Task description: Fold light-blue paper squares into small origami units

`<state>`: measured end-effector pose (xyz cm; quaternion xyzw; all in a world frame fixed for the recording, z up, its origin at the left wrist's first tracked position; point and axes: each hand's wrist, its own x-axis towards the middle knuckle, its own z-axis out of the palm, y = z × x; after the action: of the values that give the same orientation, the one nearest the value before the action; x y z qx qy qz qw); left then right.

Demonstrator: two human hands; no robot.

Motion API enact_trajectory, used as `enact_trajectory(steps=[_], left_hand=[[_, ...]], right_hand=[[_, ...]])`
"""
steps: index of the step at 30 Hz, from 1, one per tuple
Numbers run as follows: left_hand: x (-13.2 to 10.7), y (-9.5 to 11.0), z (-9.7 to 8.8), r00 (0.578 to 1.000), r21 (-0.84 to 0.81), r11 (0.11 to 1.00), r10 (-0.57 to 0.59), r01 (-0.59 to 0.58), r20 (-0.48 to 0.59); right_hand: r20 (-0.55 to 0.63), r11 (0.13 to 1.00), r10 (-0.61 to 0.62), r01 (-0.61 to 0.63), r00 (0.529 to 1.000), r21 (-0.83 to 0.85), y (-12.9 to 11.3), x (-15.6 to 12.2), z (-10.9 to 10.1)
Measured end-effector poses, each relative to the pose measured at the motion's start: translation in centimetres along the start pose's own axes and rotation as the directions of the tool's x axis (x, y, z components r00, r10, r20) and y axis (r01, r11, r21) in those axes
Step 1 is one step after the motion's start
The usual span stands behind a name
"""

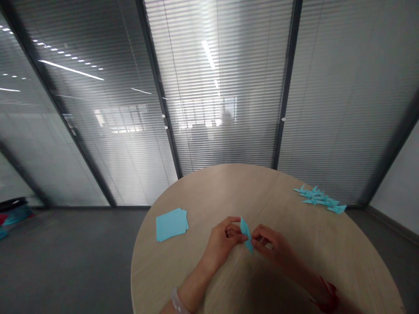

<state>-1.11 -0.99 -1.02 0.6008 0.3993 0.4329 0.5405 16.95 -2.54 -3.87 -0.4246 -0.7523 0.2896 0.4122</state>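
Between my two hands, a small piece of folded blue paper [245,233] stands over the middle of the table. My left hand [225,237] pinches its left side between thumb and fingers. From the right, my right hand [266,242] has its thumb and forefinger closed at the paper's edge, the tips pressed together there. Further left on the tabletop lies a stack of flat blue paper sheets [170,224], slightly fanned at its right side. Several folded blue paper cranes [319,199] sit in a cluster near the table's far right edge.
The round wooden table [229,187] has a curved rim all round. Behind it rise glass partitions with blinds [225,144] and dark frames. Grey floor [81,253] shows to the left, with a dark-rimmed blue container [15,211] at the far left edge.
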Motion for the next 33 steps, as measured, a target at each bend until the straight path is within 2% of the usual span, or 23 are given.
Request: enact_trajectory(steps=[5,9,13,17,20,22,29,33], left_hand=[[0.0,-0.1,0.2,0.998,0.043,0.998,-0.050,0.048,0.045],[0.1,-0.4,0.3,0.997,-0.039,0.996,-0.073,0.074,0.017],[0.2,-0.5,0.2,0.991,-0.125,0.984,-0.130,0.125,-0.032],[0.1,-0.3,0.0,0.985,-0.165,0.975,-0.158,0.146,-0.062],[0.1,-0.4,-0.2,0.983,-0.180,0.971,-0.169,0.155,-0.067],[0.2,-0.6,-0.2,0.983,-0.170,0.973,-0.172,0.158,-0.068],[0.4,-1.0,-0.2,0.981,-0.118,0.974,-0.195,0.195,0.005],[0.4,-1.1,-0.3,0.982,-0.109,0.976,-0.189,0.189,0.005]], right_hand=[[0.027,1.000,0.016,-0.015,1.000,-0.012,0.0,0.0,0.3],[0.036,0.999,0.001,0.001,0.999,-0.054,0.1,-0.1,0.5],[-0.005,0.997,-0.024,0.023,1.000,-0.067,0.1,-0.1,0.5],[-0.080,0.992,-0.128,0.128,0.989,-0.008,-0.1,-0.3,0.2],[-0.026,0.968,-0.252,0.252,0.967,-0.014,-0.3,-0.5,0.0],[0.030,0.957,-0.287,0.288,0.957,-0.039,-0.3,-0.6,0.0],[0.112,0.967,-0.221,0.232,0.969,-0.100,-0.4,-0.7,0.3],[0.129,0.973,-0.199,0.212,0.972,-0.097,-1.0,-0.8,0.2]])
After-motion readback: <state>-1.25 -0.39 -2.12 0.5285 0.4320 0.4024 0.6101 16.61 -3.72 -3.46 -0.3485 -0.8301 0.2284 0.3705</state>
